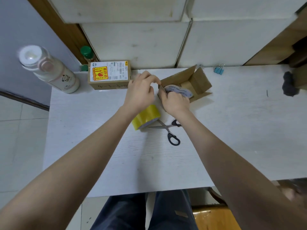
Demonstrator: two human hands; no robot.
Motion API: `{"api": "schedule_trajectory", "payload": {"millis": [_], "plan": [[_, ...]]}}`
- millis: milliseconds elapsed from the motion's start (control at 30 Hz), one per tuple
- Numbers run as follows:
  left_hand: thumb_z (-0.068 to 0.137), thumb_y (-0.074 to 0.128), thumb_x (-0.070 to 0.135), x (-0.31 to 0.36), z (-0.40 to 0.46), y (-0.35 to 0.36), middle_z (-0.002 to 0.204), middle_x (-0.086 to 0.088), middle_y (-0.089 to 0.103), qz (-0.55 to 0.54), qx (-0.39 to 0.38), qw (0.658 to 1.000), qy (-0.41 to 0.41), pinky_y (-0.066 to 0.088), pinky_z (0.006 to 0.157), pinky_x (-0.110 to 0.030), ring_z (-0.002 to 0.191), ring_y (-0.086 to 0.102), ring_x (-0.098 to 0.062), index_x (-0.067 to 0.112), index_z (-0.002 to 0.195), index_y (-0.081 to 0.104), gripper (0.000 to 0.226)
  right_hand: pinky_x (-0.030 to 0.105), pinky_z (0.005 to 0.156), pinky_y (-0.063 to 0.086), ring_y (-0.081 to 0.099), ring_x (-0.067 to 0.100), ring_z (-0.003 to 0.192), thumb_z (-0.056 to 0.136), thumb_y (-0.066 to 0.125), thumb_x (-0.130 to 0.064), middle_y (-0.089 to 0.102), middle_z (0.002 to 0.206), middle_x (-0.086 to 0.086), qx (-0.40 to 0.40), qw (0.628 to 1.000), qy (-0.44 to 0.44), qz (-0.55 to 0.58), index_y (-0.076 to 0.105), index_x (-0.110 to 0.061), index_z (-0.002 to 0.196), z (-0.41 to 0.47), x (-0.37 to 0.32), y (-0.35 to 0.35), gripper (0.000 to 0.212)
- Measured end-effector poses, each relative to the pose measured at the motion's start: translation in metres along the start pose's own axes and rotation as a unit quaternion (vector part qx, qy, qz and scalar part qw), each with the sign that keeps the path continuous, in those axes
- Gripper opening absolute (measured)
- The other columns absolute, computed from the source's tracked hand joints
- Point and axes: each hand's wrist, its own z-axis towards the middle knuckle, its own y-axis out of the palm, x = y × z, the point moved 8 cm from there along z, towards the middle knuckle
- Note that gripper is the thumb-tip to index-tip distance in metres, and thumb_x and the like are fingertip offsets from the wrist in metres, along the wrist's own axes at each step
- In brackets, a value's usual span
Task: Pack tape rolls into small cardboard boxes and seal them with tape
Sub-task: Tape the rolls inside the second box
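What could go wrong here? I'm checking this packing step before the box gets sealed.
The tape roll sits at the mouth of the open box, not fully inside; the flaps might not close over it. The scissors lie open just under the right hand. The yellow tape roll could get nudged by the left forearm.

I see everything through one wide-angle camera on my head, looking forward and steeply down over the bench (99, 155). My forearms run up from the bottom corners toward mid-frame, where my left hand (139, 93) and right hand (176, 102) meet. My lap shows at the bottom edge, the white wall (141, 44) across the top. Straight lines bow near the borders.
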Motion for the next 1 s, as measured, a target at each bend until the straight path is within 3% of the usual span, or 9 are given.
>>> {"api": "schedule_trajectory", "payload": {"millis": [100, 167, 200, 267, 333, 500, 667, 867, 1000], "plan": [[0.085, 0.039, 0.0, 0.007, -0.004, 0.01, 0.118, -0.001, 0.061, -0.016, -0.033, 0.999, -0.034, 0.04, 0.094, -0.041, 0.114, 0.051, -0.024, 0.018, 0.117, 0.062, 0.043, 0.038, 0.087, 0.042, 0.057, 0.035, 0.104, 0.103, 0.028, -0.034, 0.064, 0.105, 0.019, -0.024, 0.985, -0.01, 0.169, 0.064, -0.001, 0.101, 0.002, -0.004, -0.013, 0.049], [0.089, 0.039, 0.007, 0.016, -0.006, 0.02, 0.128, -0.003, 0.057, 0.007, -0.072, 0.997, -0.023, 0.039, 0.097, -0.043, 0.12, 0.048, -0.026, 0.017, 0.128, 0.057, 0.043, 0.036, 0.08, 0.039, 0.056, 0.035, 0.105, 0.101, 0.034, -0.019, 0.062, 0.101, 0.018, 0.007, 0.977, -0.036, 0.211, 0.061, 0.002, 0.095, 0.002, -0.001, -0.033, 0.035], [0.091, 0.04, 0.01, 0.02, -0.005, 0.024, 0.133, -0.005, 0.053, 0.018, -0.086, 0.996, -0.018, 0.038, 0.098, -0.043, 0.122, 0.047, -0.026, 0.017, 0.132, 0.053, 0.044, 0.036, 0.084, 0.039, 0.055, 0.033, 0.107, 0.099, 0.037, -0.015, 0.063, 0.105, 0.017, 0.034, 0.976, -0.039, 0.213, 0.063, 0.002, 0.099, 0.002, 0.005, -0.045, 0.031], [0.094, 0.041, 0.016, 0.026, -0.004, 0.032, 0.142, -0.005, 0.043, 0.034, -0.102, 0.994, -0.019, 0.039, 0.1, -0.042, 0.124, 0.046, -0.026, 0.014, 0.138, 0.046, 0.044, 0.035, 0.097, 0.042, 0.053, 0.028, 0.114, 0.097, 0.041, -0.011, 0.061, 0.118, 0.014, 0.089, 0.978, -0.038, 0.184, 0.063, -0.004, 0.113, 0.003, 0.023, -0.067, 0.029], [0.095, 0.042, 0.021, 0.031, -0.002, 0.038, 0.148, -0.004, 0.035, 0.043, -0.106, 0.993, -0.025, 0.038, 0.1, -0.039, 0.123, 0.047, -0.028, 0.012, 0.141, 0.041, 0.046, 0.041, 0.1, 0.042, 0.05, 0.029, 0.116, 0.094, 0.043, -0.007, 0.058, 0.123, 0.012, 0.113, 0.984, -0.05, 0.128, 0.06, -0.008, 0.122, 0.006, 0.038, -0.085, 0.033], [0.097, 0.045, 0.034, 0.042, 0.006, 0.052, 0.153, -0.007, 0.025, 0.047, -0.116, 0.991, -0.054, 0.033, 0.107, -0.037, 0.13, 0.041, -0.03, 0.009, 0.147, 0.029, 0.058, 0.042, 0.1, 0.036, 0.035, 0.029, 0.126, 0.089, 0.043, -0.002, 0.043, 0.143, 0.006, 0.075, 0.992, -0.091, -0.053, 0.052, -0.015, 0.134, 0.018, 0.062, -0.101, 0.048], [0.093, 0.049, 0.048, 0.046, 0.008, 0.067, 0.154, -0.007, 0.023, 0.059, -0.133, 0.987, -0.063, 0.029, 0.111, -0.035, 0.136, 0.032, -0.027, 0.009, 0.149, 0.023, 0.073, 0.041, 0.104, 0.038, 0.035, 0.032, 0.126, 0.09, 0.047, -0.002, 0.028, 0.151, 0.006, 0.011, 0.993, -0.113, -0.04, 0.042, -0.016, 0.142, 0.023, 0.073, -0.095, 0.054], [0.084, 0.046, 0.069, 0.045, 0.016, 0.081, 0.155, -0.005, 0.024, 0.129, -0.166, 0.977, -0.025, 0.003, 0.116, -0.03, 0.142, 0.021, -0.016, 0.009, 0.149, 0.02, 0.092, 0.038, 0.108, 0.034, 0.034, 0.03, 0.129, 0.092, 0.049, -0.009, 0.034, 0.147, 0.009, -0.022, 0.983, -0.182, -0.005, 0.039, -0.015, 0.144, 0.022, 0.058, -0.088, 0.053], [0.081, 0.051, 0.069, 0.042, 0.018, 0.089, 0.157, -0.005, 0.018, 0.19, -0.2, 0.961, 0.02, 0.0, 0.117, -0.031, 0.143, 0.022, -0.016, 0.009, 0.15, 0.013, 0.099, 0.036, 0.109, 0.029, 0.033, 0.029, 0.133, 0.097, 0.046, -0.021, 0.037, 0.148, 0.01, -0.063, 0.976, -0.207, -0.014, 0.038, -0.015, 0.145, 0.026, 0.055, -0.074, 0.049]]}}
